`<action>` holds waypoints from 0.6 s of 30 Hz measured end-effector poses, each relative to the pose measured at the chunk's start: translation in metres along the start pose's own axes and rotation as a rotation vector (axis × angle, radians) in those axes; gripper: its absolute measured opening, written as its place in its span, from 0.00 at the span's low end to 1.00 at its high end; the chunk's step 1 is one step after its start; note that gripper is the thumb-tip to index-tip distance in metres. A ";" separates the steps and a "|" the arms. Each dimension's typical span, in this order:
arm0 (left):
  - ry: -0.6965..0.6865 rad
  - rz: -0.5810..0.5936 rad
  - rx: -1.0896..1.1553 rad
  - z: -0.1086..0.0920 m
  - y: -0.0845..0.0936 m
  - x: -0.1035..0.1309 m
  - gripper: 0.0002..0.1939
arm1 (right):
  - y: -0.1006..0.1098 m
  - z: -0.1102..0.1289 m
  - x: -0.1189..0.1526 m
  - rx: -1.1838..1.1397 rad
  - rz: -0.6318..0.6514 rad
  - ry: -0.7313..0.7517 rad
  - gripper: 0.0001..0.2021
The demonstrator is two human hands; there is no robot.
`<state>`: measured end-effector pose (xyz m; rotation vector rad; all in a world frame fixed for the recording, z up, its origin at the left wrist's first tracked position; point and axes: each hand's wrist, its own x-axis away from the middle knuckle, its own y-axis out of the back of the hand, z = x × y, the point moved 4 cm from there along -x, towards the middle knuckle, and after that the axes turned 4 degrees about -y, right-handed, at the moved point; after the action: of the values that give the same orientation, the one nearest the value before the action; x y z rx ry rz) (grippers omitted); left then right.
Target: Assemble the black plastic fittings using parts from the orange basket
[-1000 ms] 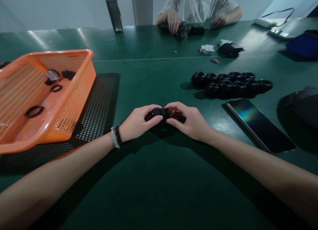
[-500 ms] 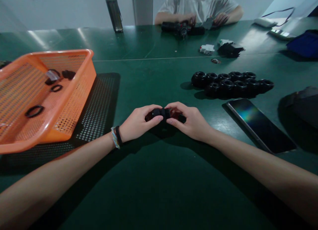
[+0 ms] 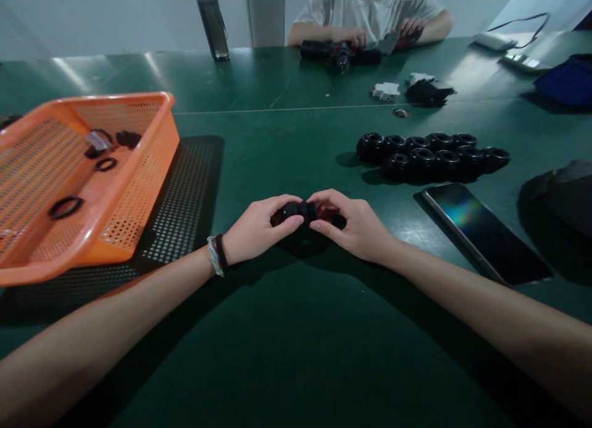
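Note:
Between my two hands, just above the green table, a small black cylindrical part lies sideways. My left hand grips its left end between thumb and fingers. At the other end, the thumb and fingertips of my right hand pinch the part where a ridged black section shows. A dark piece also shows under the right palm; whether it belongs to the same part I cannot tell. Several glossy black round parts with holes in their tops stand in two rows beyond my right hand.
An orange basket with black rings and small dark pieces stands at left. A phone lies at right beside a dark bag. Farther back are a bottle, white parts, and another person's hands by a power drill.
My hands and the black part look the same as before. Across the table, the other person's hands have shifted slightly.

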<state>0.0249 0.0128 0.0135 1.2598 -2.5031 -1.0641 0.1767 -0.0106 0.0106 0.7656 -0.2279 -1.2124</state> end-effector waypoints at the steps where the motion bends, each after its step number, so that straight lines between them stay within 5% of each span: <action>1: 0.002 0.001 -0.003 0.000 0.000 0.000 0.19 | 0.000 0.000 0.000 0.000 0.000 0.001 0.10; 18: 0.004 0.004 -0.009 0.001 -0.001 0.000 0.18 | 0.000 0.000 -0.001 -0.009 0.003 -0.007 0.10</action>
<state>0.0249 0.0128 0.0121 1.2531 -2.4936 -1.0703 0.1766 -0.0099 0.0109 0.7529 -0.2295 -1.2124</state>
